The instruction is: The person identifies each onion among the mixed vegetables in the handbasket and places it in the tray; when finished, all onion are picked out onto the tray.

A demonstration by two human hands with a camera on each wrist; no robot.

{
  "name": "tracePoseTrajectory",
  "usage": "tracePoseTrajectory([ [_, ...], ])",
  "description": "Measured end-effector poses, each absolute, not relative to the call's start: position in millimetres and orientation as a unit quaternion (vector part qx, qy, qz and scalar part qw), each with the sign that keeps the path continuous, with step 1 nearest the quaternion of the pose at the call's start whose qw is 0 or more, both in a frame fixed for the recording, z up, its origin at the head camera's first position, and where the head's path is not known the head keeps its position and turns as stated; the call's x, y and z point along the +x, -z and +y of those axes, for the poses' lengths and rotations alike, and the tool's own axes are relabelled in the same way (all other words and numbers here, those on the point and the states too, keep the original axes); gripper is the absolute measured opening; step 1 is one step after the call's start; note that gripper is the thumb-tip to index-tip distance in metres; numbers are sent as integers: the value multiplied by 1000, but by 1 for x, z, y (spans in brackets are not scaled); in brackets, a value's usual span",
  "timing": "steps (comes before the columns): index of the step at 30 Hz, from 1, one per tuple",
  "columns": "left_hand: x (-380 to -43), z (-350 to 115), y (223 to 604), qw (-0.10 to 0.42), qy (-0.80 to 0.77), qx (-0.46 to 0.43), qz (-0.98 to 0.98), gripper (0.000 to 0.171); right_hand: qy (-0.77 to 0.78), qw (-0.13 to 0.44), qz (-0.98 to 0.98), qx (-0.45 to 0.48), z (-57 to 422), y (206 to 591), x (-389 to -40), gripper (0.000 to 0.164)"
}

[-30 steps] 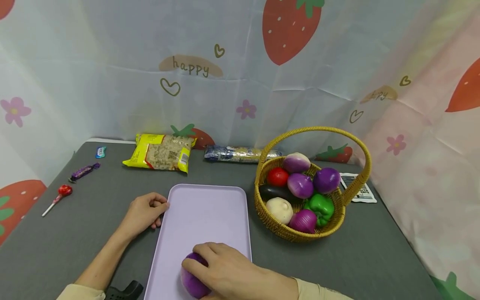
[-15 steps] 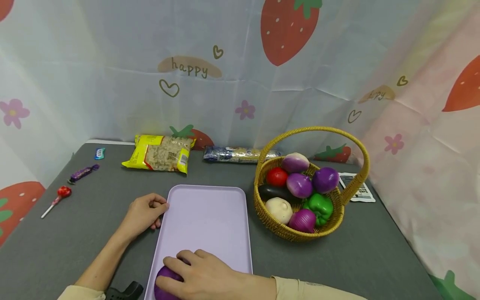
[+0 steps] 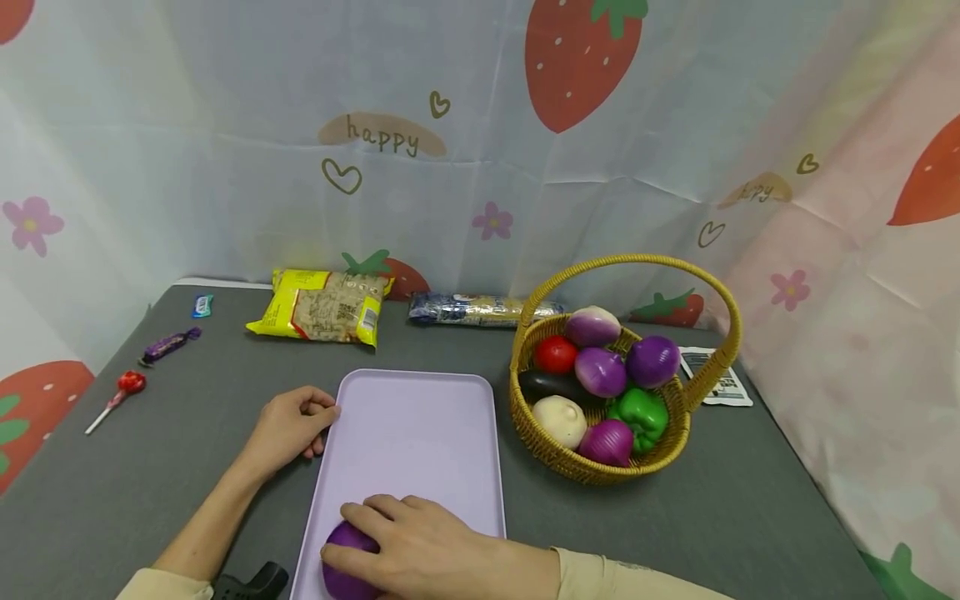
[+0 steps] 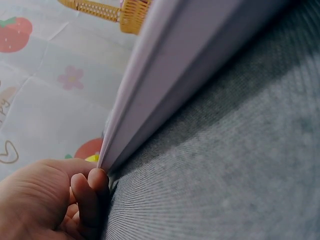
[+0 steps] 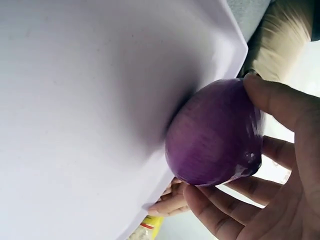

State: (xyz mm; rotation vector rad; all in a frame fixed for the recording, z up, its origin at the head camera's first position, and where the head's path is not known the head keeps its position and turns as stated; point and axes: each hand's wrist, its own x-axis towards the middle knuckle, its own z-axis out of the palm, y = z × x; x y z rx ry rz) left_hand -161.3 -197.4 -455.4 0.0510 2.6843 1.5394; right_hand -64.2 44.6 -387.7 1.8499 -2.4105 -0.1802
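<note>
A pale lilac tray (image 3: pixel 420 442) lies on the grey table in front of me. My left hand (image 3: pixel 292 429) pinches its left edge, with the thumb on the rim and curled fingers just outside it, as the left wrist view shows. Over the tray's near left part, my right hand (image 3: pixel 420 542) grips a round purple onion (image 5: pixel 215 135). Its thumb and fingers spread around the onion from above, and the onion sits close over the tray surface. The palm hides part of it in the head view.
A yellow wicker basket (image 3: pixel 525 433) of vegetables stands right of the tray. Behind lie a yellow snack bag (image 3: pixel 322 308) and a long shiny packet (image 3: pixel 480 309). A lollipop (image 3: pixel 129 383) and wrapped candies (image 3: pixel 171 344) lie left; a white pouch (image 3: pixel 723 387) lies behind the basket.
My right hand has carried the onion leftward across the near part of the tray, then slightly back to the right. The left hand stays at the tray's edge.
</note>
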Motion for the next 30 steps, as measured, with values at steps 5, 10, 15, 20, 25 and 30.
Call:
tracePoseTrajectory([
  [5, -162, -198, 455, 25, -497, 17, 868, 24, 53, 45, -789, 610, 45, 386, -65, 56],
  [10, -161, -197, 455, 28, -496, 16, 867, 24, 51, 31, -791, 609, 44, 386, -65, 57],
  [15, -162, -197, 456, 29, -495, 15, 869, 23, 44, 22, -795, 605, 45, 387, -65, 61],
  [20, -163, -198, 457, 29, -494, 16, 869, 23, 47, 47, -794, 604, 46, 388, -64, 63],
  [25, -162, -198, 458, 27, -496, 17, 868, 23, 47, 98, -801, 588, 49, 383, -65, 63],
  [30, -162, -197, 455, 27, -494, 17, 869, 23, 25, 123, -821, 556, 62, 370, -75, 61],
])
